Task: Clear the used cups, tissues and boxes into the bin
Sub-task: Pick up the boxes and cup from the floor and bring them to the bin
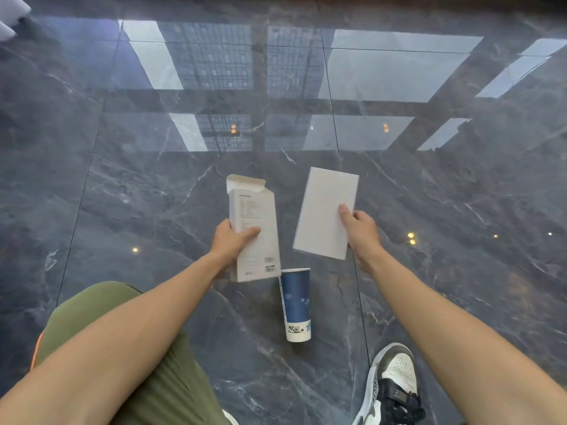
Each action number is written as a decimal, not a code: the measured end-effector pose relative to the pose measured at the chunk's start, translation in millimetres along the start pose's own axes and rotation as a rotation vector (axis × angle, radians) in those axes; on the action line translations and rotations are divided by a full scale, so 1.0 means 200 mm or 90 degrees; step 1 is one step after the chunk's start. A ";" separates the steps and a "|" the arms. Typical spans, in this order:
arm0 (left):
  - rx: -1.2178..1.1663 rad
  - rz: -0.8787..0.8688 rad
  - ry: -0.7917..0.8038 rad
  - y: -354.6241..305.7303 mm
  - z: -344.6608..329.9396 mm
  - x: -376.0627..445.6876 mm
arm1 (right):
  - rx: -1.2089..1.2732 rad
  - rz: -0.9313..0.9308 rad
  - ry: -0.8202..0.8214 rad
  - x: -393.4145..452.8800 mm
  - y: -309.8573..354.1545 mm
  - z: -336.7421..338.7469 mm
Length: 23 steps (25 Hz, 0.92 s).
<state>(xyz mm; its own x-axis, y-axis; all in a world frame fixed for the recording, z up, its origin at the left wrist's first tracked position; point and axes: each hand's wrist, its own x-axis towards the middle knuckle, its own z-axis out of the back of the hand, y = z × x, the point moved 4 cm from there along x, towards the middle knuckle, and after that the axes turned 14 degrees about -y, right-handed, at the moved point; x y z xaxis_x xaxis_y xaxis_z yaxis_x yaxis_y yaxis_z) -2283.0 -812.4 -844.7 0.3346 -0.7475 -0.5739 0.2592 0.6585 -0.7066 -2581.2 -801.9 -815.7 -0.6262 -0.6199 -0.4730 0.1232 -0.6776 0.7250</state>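
Note:
My left hand grips a tall white carton with printed text, a barcode and an open top flap, held above the floor. To its right, my right hand holds a flat plain white box by its lower right edge, thumb on top. A blue and white paper cup lies on its side on the dark floor just below the two boxes, its open mouth pointing away from me. No bin or tissue is in view.
The floor is glossy dark marble tile with bright window reflections. My knee in green trousers is at lower left, my grey and white sneaker at lower right. A pale object shows at the top left corner.

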 end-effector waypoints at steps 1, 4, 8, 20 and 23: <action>-0.046 0.017 0.021 -0.02 -0.01 -0.02 | 0.017 -0.019 0.048 -0.03 0.00 -0.07; -0.139 0.053 0.073 -0.05 -0.04 -0.06 | 0.000 -0.030 0.153 -0.17 -0.02 -0.24; -0.160 0.072 0.184 0.02 -0.05 -0.04 | -0.052 0.005 0.188 -0.28 -0.07 -0.38; -0.080 0.076 -0.071 0.12 0.08 0.04 | -0.511 0.307 0.312 -0.38 -0.40 -0.38; 0.013 0.008 -0.117 0.10 0.10 -0.02 | -0.522 0.305 0.326 -0.34 -0.35 -0.38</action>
<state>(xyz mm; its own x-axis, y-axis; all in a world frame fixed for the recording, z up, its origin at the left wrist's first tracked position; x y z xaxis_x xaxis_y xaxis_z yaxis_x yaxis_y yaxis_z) -2261.3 -794.5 -847.8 0.4969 -0.7121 -0.4959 0.2721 0.6705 -0.6902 -2488.7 -742.1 -871.8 -0.0025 -0.8543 -0.5198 0.8674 -0.2604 0.4239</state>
